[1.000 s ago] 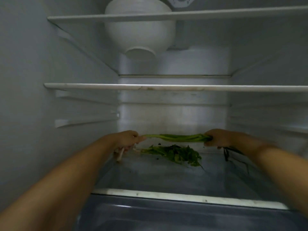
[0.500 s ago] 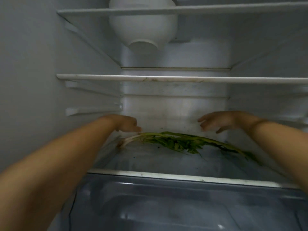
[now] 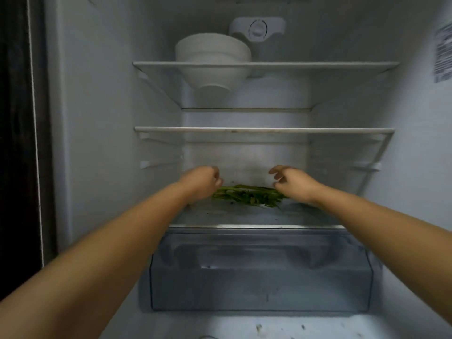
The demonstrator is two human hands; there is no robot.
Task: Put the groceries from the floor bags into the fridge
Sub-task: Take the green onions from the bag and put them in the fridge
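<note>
- Open fridge (image 3: 102, 118), white interior, dim light; back wall brighter behind the lowest shelf.
- Greens (image 3: 249, 195) – bunch of long green stalks – lie flat on lowest glass shelf (image 3: 256, 217), toward the back, lengthwise 9-to-3 o'clock. Dark specks on the glass around them.
- Left hand (image 3: 201, 181) at 9 o'clock end of greens, fingers loosely curled, holding nothing visible; its lower edge overlaps the stalk ends in view, can't tell if touching.
- Right hand (image 3: 292, 183) at 3 o'clock end, fingers spread apart & bent, thumb and forefinger separated, nothing gripped; it covers the tips of the greens, contact unclear.
- Both forearms reach in from 7 and 4 o'clock.
- Mid shelf (image 3: 264, 130), white front trim w/ a few brownish marks.
- Top shelf (image 3: 342, 66) carries white bowl (image 3: 212, 59) at 11 o'clock; thermostat dial housing (image 3: 257, 28) on back wall just at its 2 o'clock.
- Clear grey crisper drawer (image 3: 259, 277) under lowest shelf, shut.
- Fridge floor below drawer white w/ small dark crumbs.
- Blurred label (image 3: 444, 55) on side wall at 2 o'clock.
- Dark strip (image 3: 17, 143) beyond fridge edge at 9 o'clock.
</note>
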